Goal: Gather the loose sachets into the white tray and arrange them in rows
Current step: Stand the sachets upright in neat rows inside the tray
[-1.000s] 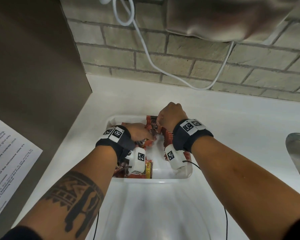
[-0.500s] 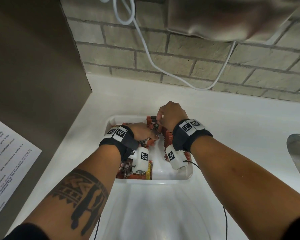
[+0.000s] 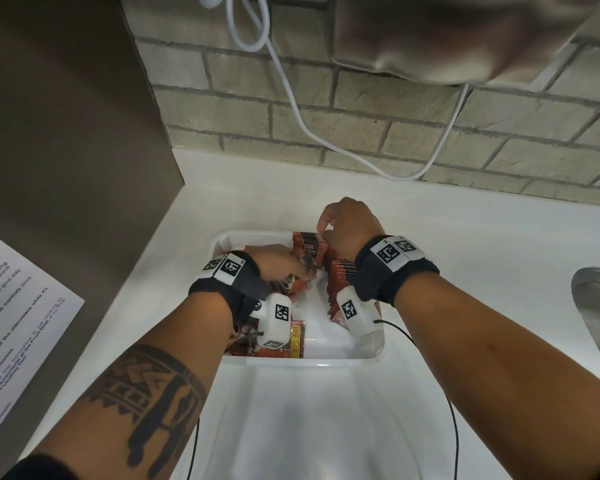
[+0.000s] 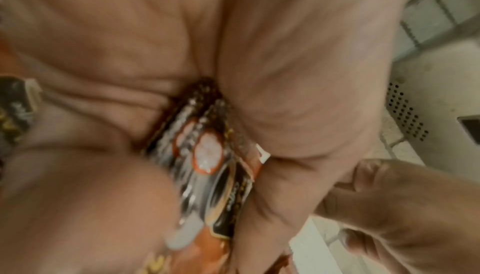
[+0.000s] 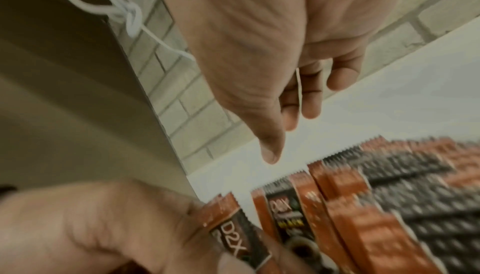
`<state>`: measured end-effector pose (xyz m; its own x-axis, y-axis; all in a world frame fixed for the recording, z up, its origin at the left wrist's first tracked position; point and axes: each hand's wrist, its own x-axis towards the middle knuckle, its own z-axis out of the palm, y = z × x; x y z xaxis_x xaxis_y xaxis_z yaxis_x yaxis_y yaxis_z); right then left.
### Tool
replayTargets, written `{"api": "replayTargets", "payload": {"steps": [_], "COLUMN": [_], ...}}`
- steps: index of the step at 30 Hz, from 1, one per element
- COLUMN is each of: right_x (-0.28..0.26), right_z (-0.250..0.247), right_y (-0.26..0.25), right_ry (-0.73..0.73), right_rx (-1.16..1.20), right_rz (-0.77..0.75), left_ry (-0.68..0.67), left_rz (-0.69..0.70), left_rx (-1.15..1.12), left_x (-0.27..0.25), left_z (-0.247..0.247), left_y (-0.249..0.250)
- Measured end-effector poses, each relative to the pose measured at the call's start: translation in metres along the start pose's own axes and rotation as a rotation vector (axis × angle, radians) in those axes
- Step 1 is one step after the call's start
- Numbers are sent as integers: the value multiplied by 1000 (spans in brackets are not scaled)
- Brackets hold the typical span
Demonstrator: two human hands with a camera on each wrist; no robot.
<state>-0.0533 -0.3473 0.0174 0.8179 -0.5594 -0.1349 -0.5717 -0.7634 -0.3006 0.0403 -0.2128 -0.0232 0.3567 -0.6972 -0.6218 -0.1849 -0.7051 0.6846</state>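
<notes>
Left hand (image 4: 233, 73) grip: fingers and thumb curled round a small bundle of sachets (image 4: 207, 155), low in the white tray (image 3: 222, 240). Right hand (image 3: 347, 226) grip: fingers loosely bent, tips at the top edge of the upright row (image 5: 389, 196); we can't tell if it pinches one. We judge we're mid-arranging: a row stands along the tray's right side, loose ones (image 3: 297, 341) lie flat at the near left. Next move looks like slotting the bundle upright beside the row. Sachets are thin glossy foil, orange and black, serrated edges; tray is smooth rounded plastic on a white desk (image 3: 465, 237).
</notes>
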Motion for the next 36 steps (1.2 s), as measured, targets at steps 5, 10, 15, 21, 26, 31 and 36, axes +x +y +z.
{"api": "replayTargets", "payload": {"steps": [5, 10, 15, 21, 26, 31, 36], "right_x": [-17, -23, -22, -14, -8, 2, 9], "right_z": [-11, -17, -26, -19, -5, 8, 13], "right_y": [4, 3, 4, -1, -2, -2, 0], "right_ry": [-83, -73, 15, -90, -113, -129, -94], "right_rx": [284, 376, 370, 161, 52, -116, -188], "right_rz": [-43, -56, -56, -32, -24, 10, 38], "left_ry": [-105, -58, 58, 23, -74, -61, -60], "left_rz": [76, 213, 116, -12, 66, 31, 14], "left_rx": [-363, -396, -294, 26, 198, 308, 184], "left_x": [-16, -20, -22, -19, -16, -5, 22], "left_z": [-12, -15, -21, -23, -12, -6, -3], "left_y": [-5, -3, -11, -20, -10, -5, -15]}}
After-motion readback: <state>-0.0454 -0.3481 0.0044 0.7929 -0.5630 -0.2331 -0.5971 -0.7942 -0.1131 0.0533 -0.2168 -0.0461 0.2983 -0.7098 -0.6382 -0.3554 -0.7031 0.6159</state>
